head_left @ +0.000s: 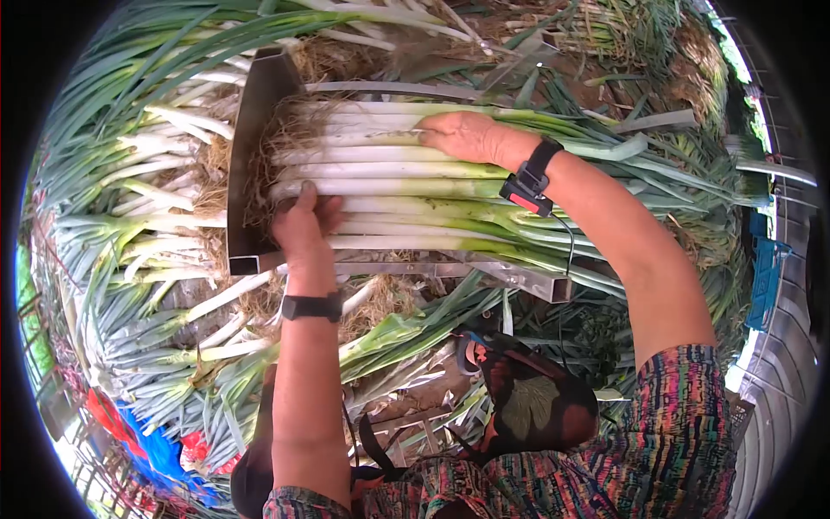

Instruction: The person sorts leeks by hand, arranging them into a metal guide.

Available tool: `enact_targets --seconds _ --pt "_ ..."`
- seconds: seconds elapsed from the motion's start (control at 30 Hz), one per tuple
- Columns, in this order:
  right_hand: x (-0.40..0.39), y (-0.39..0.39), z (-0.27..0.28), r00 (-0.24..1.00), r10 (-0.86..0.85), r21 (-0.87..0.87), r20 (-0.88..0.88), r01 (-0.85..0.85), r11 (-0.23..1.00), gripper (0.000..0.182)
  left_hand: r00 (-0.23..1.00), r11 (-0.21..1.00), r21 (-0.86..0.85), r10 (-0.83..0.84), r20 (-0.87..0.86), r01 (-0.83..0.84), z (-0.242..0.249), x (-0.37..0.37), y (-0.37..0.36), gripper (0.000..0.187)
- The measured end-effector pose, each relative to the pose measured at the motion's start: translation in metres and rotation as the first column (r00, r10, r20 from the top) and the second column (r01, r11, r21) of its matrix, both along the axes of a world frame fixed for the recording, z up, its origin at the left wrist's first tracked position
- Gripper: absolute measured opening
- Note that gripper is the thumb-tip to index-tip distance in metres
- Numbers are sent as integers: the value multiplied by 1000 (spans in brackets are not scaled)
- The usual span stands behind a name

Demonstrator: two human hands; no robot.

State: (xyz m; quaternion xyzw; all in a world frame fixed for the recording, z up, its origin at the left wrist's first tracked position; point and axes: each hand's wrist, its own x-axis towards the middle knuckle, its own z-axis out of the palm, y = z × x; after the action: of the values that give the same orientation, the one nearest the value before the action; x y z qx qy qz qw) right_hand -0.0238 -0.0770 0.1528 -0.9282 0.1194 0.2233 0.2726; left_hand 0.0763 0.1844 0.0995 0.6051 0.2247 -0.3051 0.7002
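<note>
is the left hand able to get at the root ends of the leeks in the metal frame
Probably yes: the left hand already rests on the leeks close to their root ends, with nothing lying between it and them inside the metal frame.

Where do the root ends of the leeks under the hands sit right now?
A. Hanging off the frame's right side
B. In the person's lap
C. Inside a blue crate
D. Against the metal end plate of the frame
D: the bundle of leeks lies across the metal frame with its roots butted against the upright end plate, the left hand and right hand resting on the stalks.
</note>
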Motion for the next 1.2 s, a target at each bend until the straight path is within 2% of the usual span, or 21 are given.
enact_targets --seconds 0.03,0.13,0.17,0.27,0.3,0.4,0.5,0.57,0.63,0.73,0.77,0.8,0.87,0.9,0.93,1.0,1.07,1.1,1.17,1.2 --pt "-3 -9 -17 996 30 28 84 -33 999 61 999 999 13 -30 18 30 0 -1 1 20" --pt "-23 -23 -7 968 159 -175 196 -126 977 76 982 983 98 -164 90 155 -1 2 10 23" --pt "-35 -26 3 985 144 -160 96 -128 979 89 981 983 106 -160 110 148 -2 2 9 22" --pt "-67 -20 30 977 208 -361 -52 -213 908 88 977 985 127 -134 167 113 -7 -1 3 22" --pt "-70 -13 27 977 211 -412 22 -184 892 82 979 986 141 -112 172 88 -6 -3 0 21" --pt "-57 -3 24 987 127 -327 -100 -153 933 75 959 975 184 -165 232 123 -10 0 1 22" --pt "-54 9 26 990 124 -308 -65 -138 941 68 968 983 159 -127 218 93 -11 12 2 21" --pt "-56 21 27 994 106 -312 -26 -109 944 66 961 977 170 -167 219 131 -9 11 5 23" --pt "-53 23 29 993 93 -303 -67 -109 947 66 951 958 233 -221 215 169 -10 8 6 28" --pt "-51 19 19 997 82 -285 -6 -80 955 67 792 867 483 -377 480 121 -8 0 4 32" --pt "-53 14 15 997 76 -284 30 -65 957 68 799 825 538 -436 416 170 -8 -9 5 27" --pt "-56 14 12 995 65 -291 72 -41 956 66 633 808 579 -505 587 108 -1 -17 -1 24" --pt "-57 15 7 988 51 -312 145 -3 950 61 201 802 597 -579 790 -34 22 -28 -16 21" --pt "-56 13 3 987 2 -277 164 44 960 57 22 726 680 -682 731 -99 27 -13 -21 18" --pt "-51 8 -4 982 -47 -239 182 90 967 54 -47 646 756 -763 645 -107 35 -3 -27 34" --pt "-40 -1 -20 963 -139 -192 232 186 964 48 -65 426 888 -905 421 -175 6 26 -31 49" --pt "-33 -1 -38 932 -223 -160 286 276 948 43 -30 319 925 -947 320 -208 -18 31 -30 53" --pt "-30 2 -34 927 -276 -148 253 319 936 40 -12 265 938 -963 269 -224 -24 31 -30 55" --pt "-20 11 -18 909 -372 -121 187 397 910 35 -9 283 934 -958 288 -217 -25 30 -25 54" --pt "-19 12 -22 911 -345 -156 227 384 910 33 -13 302 929 -952 307 -212 -19 29 -30 54"
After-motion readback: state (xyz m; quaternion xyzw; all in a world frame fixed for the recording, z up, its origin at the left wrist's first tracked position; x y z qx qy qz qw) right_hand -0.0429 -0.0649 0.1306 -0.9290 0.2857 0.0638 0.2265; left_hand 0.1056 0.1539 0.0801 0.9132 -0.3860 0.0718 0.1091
